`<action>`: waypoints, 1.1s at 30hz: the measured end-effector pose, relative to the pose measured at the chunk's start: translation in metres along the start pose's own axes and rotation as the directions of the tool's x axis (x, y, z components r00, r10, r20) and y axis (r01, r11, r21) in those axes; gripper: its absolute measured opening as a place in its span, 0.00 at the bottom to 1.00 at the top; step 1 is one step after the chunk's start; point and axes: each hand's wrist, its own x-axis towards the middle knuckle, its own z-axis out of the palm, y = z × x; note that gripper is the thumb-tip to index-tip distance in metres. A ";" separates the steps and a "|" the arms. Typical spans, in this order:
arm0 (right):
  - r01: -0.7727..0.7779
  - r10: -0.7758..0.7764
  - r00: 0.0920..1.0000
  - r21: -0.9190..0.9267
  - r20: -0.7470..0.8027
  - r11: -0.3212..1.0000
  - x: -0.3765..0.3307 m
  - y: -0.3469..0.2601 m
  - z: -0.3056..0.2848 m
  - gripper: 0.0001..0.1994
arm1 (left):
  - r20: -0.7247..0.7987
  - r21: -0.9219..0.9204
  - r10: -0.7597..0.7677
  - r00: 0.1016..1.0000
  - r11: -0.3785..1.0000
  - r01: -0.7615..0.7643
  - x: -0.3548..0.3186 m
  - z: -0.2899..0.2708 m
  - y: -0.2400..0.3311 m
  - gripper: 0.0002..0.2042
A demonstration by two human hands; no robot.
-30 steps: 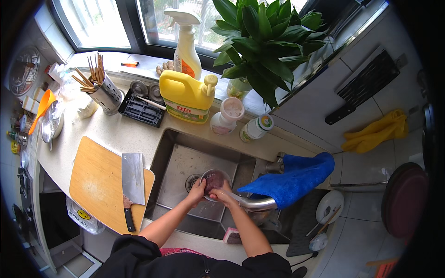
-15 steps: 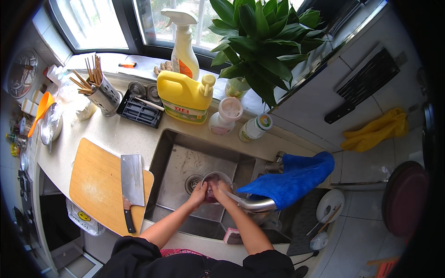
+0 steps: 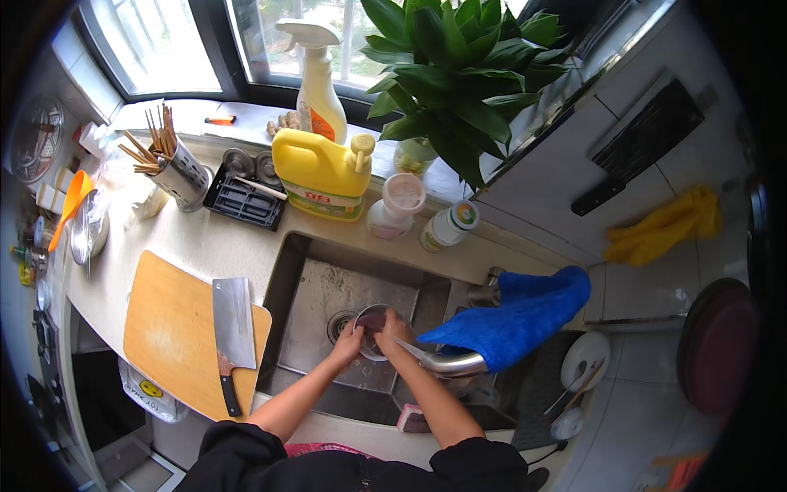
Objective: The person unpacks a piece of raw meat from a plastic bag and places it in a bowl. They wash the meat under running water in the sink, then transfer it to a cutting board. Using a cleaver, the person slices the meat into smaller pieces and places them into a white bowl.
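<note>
Fingers of both hands wrap a small metal bowl [image 3: 370,326], seen from the head camera: left hand [image 3: 348,342] grips its left rim, right hand [image 3: 393,331] covers its right side, fingers curled partly inside. Bowl sits low in the steel sink [image 3: 307,287], just beside the drain [image 3: 338,325]. Curved faucet [image 3: 447,362] ends close to the right wrist, with a blue cloth [image 3: 525,312] draped over it. Cleaver [image 3: 231,328] lies on the wooden cutting board [image 3: 168,332], left of the sink.
</note>
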 end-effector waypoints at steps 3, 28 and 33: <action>0.249 -0.242 0.967 -0.088 0.084 0.964 -0.009 0.003 -0.004 0.22 | -0.050 -0.095 -0.132 0.990 0.987 0.127 -0.014 0.009 0.014 0.18; 0.474 -0.428 0.879 0.297 -0.209 0.829 -0.043 0.028 -0.013 0.21 | -0.028 0.419 0.529 0.848 0.777 -0.471 0.028 -0.014 0.019 0.32; 0.545 -0.424 0.803 0.229 -0.418 0.807 -0.034 0.009 -0.020 0.21 | 0.123 0.674 0.680 0.723 0.478 -0.563 -0.007 0.003 0.045 0.35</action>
